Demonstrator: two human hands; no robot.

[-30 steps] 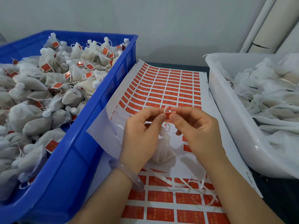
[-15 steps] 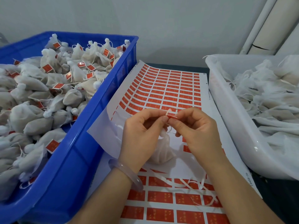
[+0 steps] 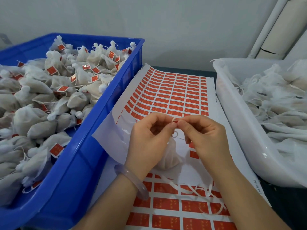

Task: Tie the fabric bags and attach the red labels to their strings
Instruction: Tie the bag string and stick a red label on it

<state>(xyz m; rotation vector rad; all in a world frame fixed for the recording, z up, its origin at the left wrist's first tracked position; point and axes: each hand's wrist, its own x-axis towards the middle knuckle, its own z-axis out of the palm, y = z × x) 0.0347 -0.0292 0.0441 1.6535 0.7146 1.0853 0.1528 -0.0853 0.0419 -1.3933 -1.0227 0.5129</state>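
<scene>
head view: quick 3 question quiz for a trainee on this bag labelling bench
1. True or false: the bags in the blue bin already carry red labels.
2. What do the left hand and right hand pinch between them?
A. a label
B. scissors
C. the white bin's rim
3. Which wrist wears the bangle?

Key: 1 true; 2 A; 3 left.
</scene>
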